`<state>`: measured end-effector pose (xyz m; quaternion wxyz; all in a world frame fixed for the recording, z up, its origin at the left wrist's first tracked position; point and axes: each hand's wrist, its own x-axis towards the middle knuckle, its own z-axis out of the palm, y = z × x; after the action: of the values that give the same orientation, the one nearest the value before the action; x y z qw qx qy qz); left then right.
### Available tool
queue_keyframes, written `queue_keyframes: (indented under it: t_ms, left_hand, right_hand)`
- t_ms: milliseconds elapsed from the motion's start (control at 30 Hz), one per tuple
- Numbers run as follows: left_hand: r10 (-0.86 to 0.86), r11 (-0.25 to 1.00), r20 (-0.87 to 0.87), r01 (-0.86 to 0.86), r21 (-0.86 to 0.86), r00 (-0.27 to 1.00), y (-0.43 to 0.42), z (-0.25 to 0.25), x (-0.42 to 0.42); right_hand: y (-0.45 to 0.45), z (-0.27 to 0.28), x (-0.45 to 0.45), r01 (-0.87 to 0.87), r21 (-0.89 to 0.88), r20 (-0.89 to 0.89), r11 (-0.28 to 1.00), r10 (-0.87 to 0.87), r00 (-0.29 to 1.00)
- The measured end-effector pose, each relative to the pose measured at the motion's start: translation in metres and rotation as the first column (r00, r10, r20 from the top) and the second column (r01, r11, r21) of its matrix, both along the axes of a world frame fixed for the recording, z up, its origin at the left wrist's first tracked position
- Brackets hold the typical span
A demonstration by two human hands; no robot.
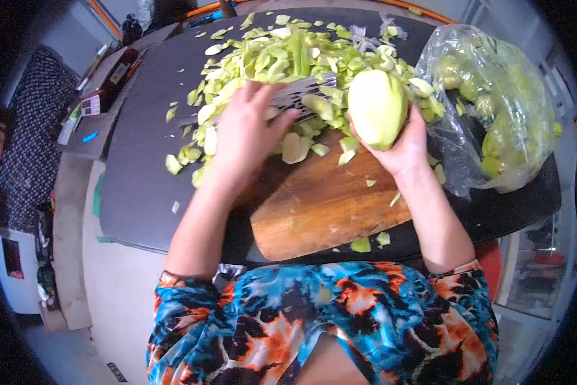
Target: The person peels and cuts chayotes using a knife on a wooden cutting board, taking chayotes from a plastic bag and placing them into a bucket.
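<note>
A peeled pale green fruit (377, 109) rests in my right hand (407, 144), the fingers wrapped round its underside and side. My left hand (248, 128) is spread, palm down, beside a metal grater or slicer with slots (299, 95) that lies on the peelings; whether the fingertips touch it is hard to tell. A large heap of green peelings and slices (269, 58) surrounds the tool. Below it lies a wooden cutting board (327, 205) with a few scraps on it.
A clear plastic bag (493, 115) with several green fruits stands on the right of the dark table (147, 167). Loose scraps lie round the board. At the left is a side table (99, 131) with small items. A red seat (490, 269) shows at lower right.
</note>
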<state>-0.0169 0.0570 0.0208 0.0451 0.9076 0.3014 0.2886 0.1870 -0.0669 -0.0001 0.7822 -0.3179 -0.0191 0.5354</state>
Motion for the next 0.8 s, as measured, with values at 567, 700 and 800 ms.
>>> queue_keyframes:
  t_ms: [567, 700, 800]
  left_hand:
    - [-0.571, 0.82, 0.003, 0.571, -0.017, 0.821, -0.033, -0.02, 0.048]
    - [-0.273, 0.961, -0.086, 0.275, 0.014, 0.958, -0.016, -0.011, 0.017]
    - [-0.108, 0.991, -0.238, 0.085, -0.104, 0.965, 0.0, 0.003, -0.012]
  right_hand:
    - [-0.007, -0.006, 0.012, -0.099, 0.233, -0.008, 0.967, 0.104, 0.995]
    - [-0.005, 0.006, 0.008, 0.052, 0.135, -0.068, 0.989, -0.043, 0.997]
    - [-0.002, 0.002, 0.014, 0.048, 0.228, -0.063, 0.973, -0.035, 0.997]
